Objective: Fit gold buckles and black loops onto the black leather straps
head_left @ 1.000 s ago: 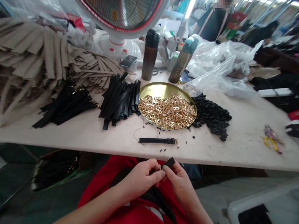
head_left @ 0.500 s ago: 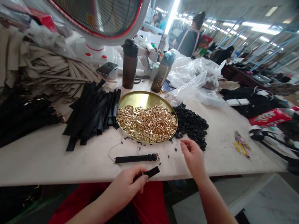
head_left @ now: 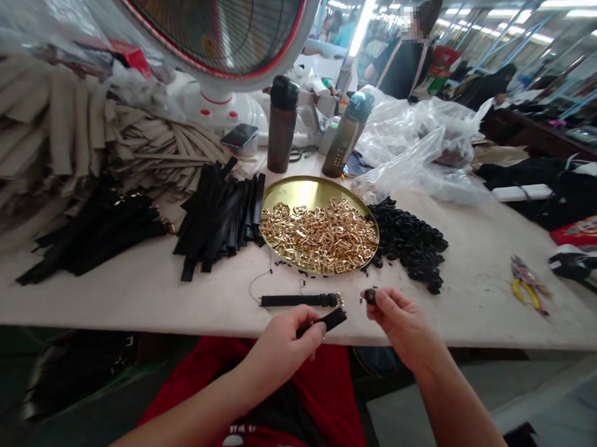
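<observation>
My left hand (head_left: 295, 338) is closed round a short black strap (head_left: 333, 320), whose free end points up and to the right. Between the fingertips of my right hand (head_left: 400, 321) is a small black strap loop (head_left: 370, 296), held just right of that end and apart from it. A finished-looking black strap with a gold buckle (head_left: 298, 301) lies on the table beyond my left hand. Farther back, a round gold tray (head_left: 304, 185) holds a heap of gold buckles (head_left: 324, 235). Beside it on the right spreads a pile of small black loops (head_left: 414, 241).
Black straps (head_left: 221, 217) lie stacked left of the tray, with beige strips (head_left: 164, 147) behind. Two bottles (head_left: 282, 127) and a fan (head_left: 218, 27) stand at the back. Yellow-handled pliers (head_left: 528, 288) rest at the right. A person (head_left: 405, 64) stands in the background.
My right hand has turned and drawn closer to the strap in my left hand, and a black loop now shows in its fingers. The whole view has shifted, moving the table's contents rightward.
</observation>
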The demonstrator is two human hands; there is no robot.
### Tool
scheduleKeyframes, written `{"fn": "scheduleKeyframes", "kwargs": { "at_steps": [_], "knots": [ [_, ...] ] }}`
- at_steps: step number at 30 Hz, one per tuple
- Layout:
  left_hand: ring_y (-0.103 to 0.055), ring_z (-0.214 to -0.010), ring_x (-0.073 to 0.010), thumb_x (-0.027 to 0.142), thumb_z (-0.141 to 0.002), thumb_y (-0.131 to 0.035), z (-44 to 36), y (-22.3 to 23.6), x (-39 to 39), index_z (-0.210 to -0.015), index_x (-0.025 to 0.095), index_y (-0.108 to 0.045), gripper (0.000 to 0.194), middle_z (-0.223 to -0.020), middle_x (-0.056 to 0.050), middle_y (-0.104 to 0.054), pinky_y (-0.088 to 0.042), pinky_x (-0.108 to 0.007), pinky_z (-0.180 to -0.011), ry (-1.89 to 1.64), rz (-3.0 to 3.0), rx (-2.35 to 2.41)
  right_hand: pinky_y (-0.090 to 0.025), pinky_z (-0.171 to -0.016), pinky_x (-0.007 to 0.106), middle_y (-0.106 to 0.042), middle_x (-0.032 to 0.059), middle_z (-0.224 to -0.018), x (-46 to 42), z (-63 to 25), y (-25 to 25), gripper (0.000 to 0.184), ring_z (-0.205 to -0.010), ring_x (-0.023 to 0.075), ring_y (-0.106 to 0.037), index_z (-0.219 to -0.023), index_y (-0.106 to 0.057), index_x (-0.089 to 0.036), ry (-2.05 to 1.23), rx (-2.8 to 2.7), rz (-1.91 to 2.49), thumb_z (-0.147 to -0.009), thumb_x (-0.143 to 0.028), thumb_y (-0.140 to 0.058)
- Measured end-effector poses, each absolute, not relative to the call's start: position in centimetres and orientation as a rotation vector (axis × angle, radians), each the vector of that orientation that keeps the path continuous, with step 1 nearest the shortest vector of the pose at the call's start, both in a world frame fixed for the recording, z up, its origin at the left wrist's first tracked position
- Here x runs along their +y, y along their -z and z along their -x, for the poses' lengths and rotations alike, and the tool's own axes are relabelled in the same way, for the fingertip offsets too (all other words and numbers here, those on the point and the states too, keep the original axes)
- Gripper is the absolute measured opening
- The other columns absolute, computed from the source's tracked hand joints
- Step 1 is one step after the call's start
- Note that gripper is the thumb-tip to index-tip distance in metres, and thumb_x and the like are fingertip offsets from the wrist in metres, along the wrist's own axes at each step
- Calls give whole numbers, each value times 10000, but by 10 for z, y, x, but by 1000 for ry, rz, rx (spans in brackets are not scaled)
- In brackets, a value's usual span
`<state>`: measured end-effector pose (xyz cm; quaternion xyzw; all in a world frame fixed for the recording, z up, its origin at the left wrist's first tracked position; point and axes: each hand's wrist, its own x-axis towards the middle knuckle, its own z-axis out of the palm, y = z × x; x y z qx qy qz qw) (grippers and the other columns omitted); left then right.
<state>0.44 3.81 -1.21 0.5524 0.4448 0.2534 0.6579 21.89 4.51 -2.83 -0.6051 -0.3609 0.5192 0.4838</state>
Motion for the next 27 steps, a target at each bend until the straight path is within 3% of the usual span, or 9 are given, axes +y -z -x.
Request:
{"fn": "scheduleKeyframes", "kwargs": {
  "at_steps": [5,14,18,20,24,27],
  "knots": [
    [-421,-502,-81,292,-788,-428,2,1,28,-752,166,-520,160,-558,54,-472,-325,-190,-502,-639,-1387,1079,-438,-537,203,-583,-31,-690,10,-155,19,222,-538,72,-495,-788,-629,-208,-1493,-498,1171,-619,-317,-724],
    [-428,-481,-99,295,-766,-403,22,-1,11,-754,159,-551,201,-527,45,-483,-296,-198,-465,-495,-1474,1143,-450,-600,242,-589,-32,-680,-11,-145,27,241,-582,106,-536,-847,-569,-213,-1420,-766,1310,-679,-357,-663],
    [-412,-467,-97,322,-770,-408,23,2,11,-713,166,-509,194,-508,58,-454,-295,-198,-463,-501,-1445,1161,-449,-603,287,-571,0,-697,12,-181,41,278,-597,139,-540,-863,-534,-192,-851,-1229,1663,-781,-451,-472],
    [-400,-460,-95,338,-775,-408,23,4,12,-710,170,-493,199,-496,66,-434,-296,-198,-463,-513,-1419,1160,-436,-646,325,-574,29,-720,29,-209,49,303,-655,177,-537,-848,-549,-178,-593,-1338,1795,-748,-458,-493],
    [-395,-462,-99,345,-778,-407,21,7,14,-732,172,-496,200,-489,70,-420,-301,-200,-469,-512,-1386,1156,-387,-707,366,-559,61,-809,54,-257,58,291,-680,199,-499,-786,-590,-178,-319,-1474,1930,-676,-445,-558],
    [-391,-464,-102,358,-778,-408,18,10,17,-741,170,-495,210,-482,70,-413,-302,-203,-474,-480,-1366,1166,-380,-688,360,-551,76,-853,72,-274,59,328,-634,184,-487,-856,-596,-166,-181,-1544,1992,-735,-450,-486]
  ]
}}
